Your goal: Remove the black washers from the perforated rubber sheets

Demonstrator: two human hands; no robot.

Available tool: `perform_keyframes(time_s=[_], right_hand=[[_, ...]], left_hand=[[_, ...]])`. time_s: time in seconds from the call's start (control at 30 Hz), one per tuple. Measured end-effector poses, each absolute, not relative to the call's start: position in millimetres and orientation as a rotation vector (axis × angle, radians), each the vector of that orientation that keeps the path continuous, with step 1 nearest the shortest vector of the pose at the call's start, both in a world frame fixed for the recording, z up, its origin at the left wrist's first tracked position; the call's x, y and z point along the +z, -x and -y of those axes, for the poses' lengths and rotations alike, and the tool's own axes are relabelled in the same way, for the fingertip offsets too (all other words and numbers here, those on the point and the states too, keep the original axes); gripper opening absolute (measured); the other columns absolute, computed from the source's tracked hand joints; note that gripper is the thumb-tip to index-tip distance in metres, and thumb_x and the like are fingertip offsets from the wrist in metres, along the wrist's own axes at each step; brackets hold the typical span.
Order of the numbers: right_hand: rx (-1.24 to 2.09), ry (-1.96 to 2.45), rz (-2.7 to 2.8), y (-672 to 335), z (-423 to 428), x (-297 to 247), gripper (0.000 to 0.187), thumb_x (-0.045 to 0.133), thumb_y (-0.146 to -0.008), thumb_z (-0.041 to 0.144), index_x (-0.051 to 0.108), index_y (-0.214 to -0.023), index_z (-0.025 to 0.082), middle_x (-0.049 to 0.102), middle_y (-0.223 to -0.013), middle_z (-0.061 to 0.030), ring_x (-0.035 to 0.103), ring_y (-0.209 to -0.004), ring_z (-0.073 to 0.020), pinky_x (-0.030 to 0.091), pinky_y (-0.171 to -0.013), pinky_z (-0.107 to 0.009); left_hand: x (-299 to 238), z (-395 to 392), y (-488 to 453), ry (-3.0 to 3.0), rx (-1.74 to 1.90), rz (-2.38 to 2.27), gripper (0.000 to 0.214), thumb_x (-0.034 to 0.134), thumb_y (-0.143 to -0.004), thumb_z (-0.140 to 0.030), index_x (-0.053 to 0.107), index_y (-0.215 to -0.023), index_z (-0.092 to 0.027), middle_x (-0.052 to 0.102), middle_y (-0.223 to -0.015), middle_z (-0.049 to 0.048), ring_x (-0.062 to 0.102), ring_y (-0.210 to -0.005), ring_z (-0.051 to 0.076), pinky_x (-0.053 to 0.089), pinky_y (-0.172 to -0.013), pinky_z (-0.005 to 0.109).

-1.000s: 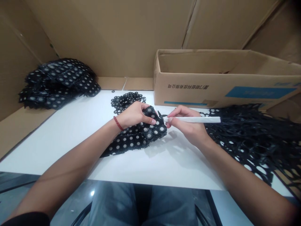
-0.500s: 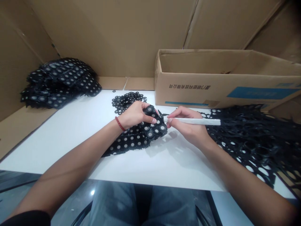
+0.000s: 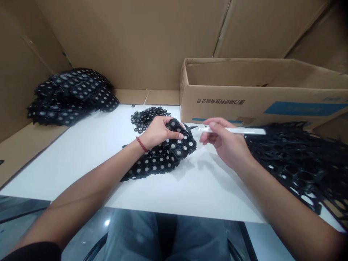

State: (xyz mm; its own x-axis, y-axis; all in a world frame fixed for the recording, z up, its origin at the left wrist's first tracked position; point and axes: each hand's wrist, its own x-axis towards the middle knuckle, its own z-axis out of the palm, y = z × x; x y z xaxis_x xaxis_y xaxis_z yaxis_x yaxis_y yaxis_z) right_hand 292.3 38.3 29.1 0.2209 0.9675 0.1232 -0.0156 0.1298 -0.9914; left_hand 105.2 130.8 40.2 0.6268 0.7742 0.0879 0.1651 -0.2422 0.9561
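Note:
My left hand (image 3: pixel 160 133) pinches the upper right part of a black rubber sheet (image 3: pixel 154 163) full of round rings with pale centres. The sheet bends up at the hand and its lower left part lies on the white table. In my right hand (image 3: pixel 224 139) is a white pen-shaped tool (image 3: pixel 236 131), its thin tip pointing left. That tip is a short way right of the sheet, close to a loose black strip (image 3: pixel 191 127) at the sheet's edge. Behind my left hand lies a pile of small black rings (image 3: pixel 148 115).
A heap of similar black sheets (image 3: pixel 73 90) is at the back left. An open cardboard box (image 3: pixel 223 105) stands at the back right, with torn black webbing full of holes (image 3: pixel 293 163) before it. Cardboard walls (image 3: pixel 136 43) enclose the white table (image 3: pixel 89 152).
My right hand has drawn back up and to the right with the white tool, away from the sheet. My left hand keeps hold of the sheet, nearly in place.

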Motion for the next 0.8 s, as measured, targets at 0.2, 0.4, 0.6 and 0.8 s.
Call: perform_keyframes(time_s=[0.2,0.4,0.6,0.8], right_hand=[[0.822,1.446,1.362,-285,-36,24,0.031,0.059,-0.08,0.047,0.064,-0.088,0.017,0.064,-0.062,-0.0021,0.06,-0.054,-0.015,0.047,-0.054,-0.026],[0.561,1.526,1.654,-286,-40,11,0.021,0.06,-0.079,0.039,0.062,-0.073,0.02,0.058,-0.06,0.0019,0.051,-0.054,-0.0135,0.039,-0.054,-0.025],[0.397,1.692,1.488,-298,-43,13,0.019,0.059,-0.079,0.035,0.058,-0.064,0.022,0.059,-0.063,-0.0004,0.053,-0.062,-0.0161,0.039,-0.059,-0.026],[0.278,1.926,1.579,-299,-41,10,0.014,0.058,-0.078,0.036,0.06,-0.07,0.024,0.068,-0.077,-0.0058,0.06,-0.071,-0.0212,0.038,-0.062,-0.03]], left_hand=[[36,-127,-110,-1.887,0.737,-0.731,0.027,0.075,-0.063,-0.024,0.069,-0.086,-0.012,0.07,-0.087,0.005,0.064,-0.082,0.016,0.048,-0.082,0.028],[32,-131,-111,-2.07,0.674,-0.665,0.034,0.069,-0.07,-0.032,0.065,-0.097,-0.012,0.068,-0.098,0.0068,0.062,-0.092,0.018,0.045,-0.085,0.028],[31,-141,-79,-2.293,0.302,-0.864,0.074,0.072,-0.065,-0.043,0.046,-0.129,-0.016,0.066,-0.104,0.0089,0.062,-0.087,0.021,0.044,-0.079,0.031],[39,-104,-4,-2.606,0.203,-1.156,0.071,0.062,-0.069,-0.059,0.053,-0.122,-0.013,0.059,-0.115,0.0147,0.054,-0.104,0.031,0.041,-0.087,0.037]])
